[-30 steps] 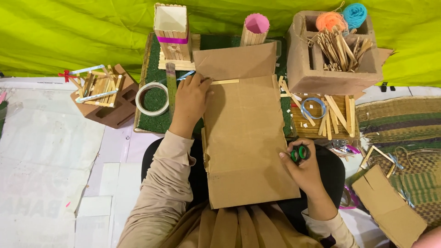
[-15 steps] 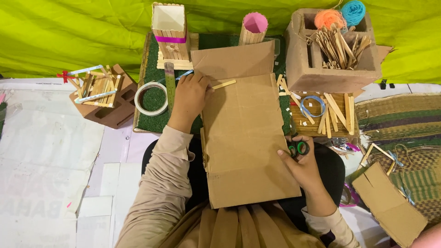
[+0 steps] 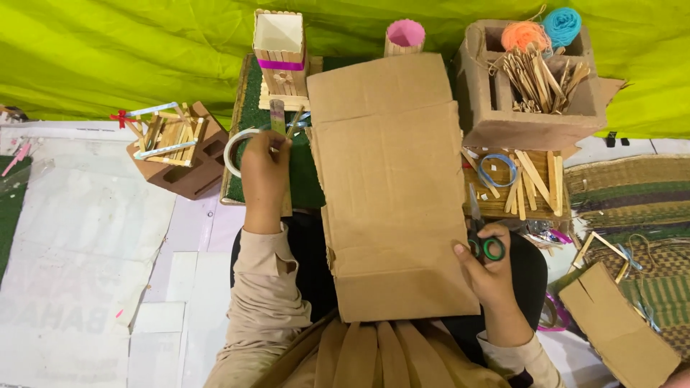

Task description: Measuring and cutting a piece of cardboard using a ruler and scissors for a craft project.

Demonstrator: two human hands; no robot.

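Flat brown cardboard sheet (image 3: 392,187) hides the lap; right hand (image 3: 489,269) at 4 o'clock pinches green-handled scissors (image 3: 483,241); left hand (image 3: 264,169) at 10 o'clock pinches a wooden stick (image 3: 277,115).

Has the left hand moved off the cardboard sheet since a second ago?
Yes. The left hand slid left off the cardboard sheet onto the green mat, near the tape ring.

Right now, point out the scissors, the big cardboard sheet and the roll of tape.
scissors (image 3: 483,241), head view, on the green-rimmed handle loops.
cardboard sheet (image 3: 392,194), head view, on its flat middle.
roll of tape (image 3: 233,147), head view, on its white ring.
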